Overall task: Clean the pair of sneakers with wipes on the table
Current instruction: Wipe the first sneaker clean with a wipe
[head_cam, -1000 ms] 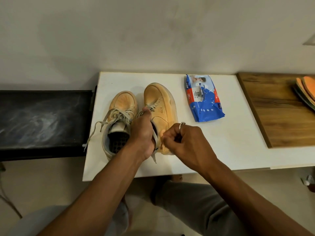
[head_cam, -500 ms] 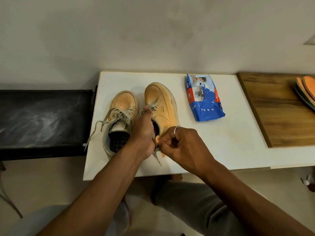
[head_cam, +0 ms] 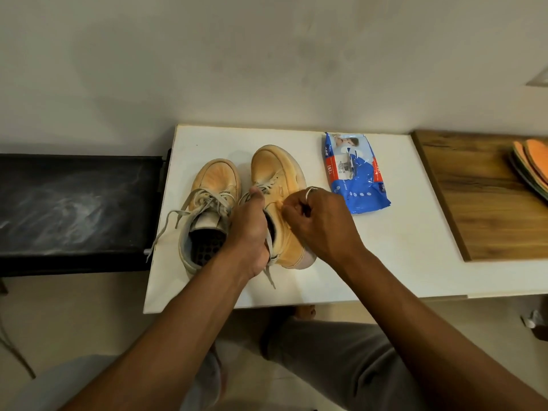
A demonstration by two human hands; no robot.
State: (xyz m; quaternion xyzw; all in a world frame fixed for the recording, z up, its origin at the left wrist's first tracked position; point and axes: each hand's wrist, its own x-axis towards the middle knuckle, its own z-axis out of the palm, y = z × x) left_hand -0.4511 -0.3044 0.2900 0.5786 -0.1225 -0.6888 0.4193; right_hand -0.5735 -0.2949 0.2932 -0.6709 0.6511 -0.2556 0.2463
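Nearest you, your grey trousers show below the front edge of the white desk. Your left hand is curled round the opening of a tan leather sneaker, which is tipped with its pale sole towards the right, heel near you and toe pointing away. Your right hand, wearing a silver ring, has its fingers tightly curled and pressed against the sneaker's outer side; you cannot tell whether they pinch a wipe, as the fingertips are hidden. Just left, touching or nearly touching the first, the second tan sneaker stands upright on the desk, its grey laces loose. Farther back and to the right lies a blue plastic pack of wipes, apart from both shoes. Right of the desk is a brown wooden board carrying stacked orange insoles; left of it, a black bench.
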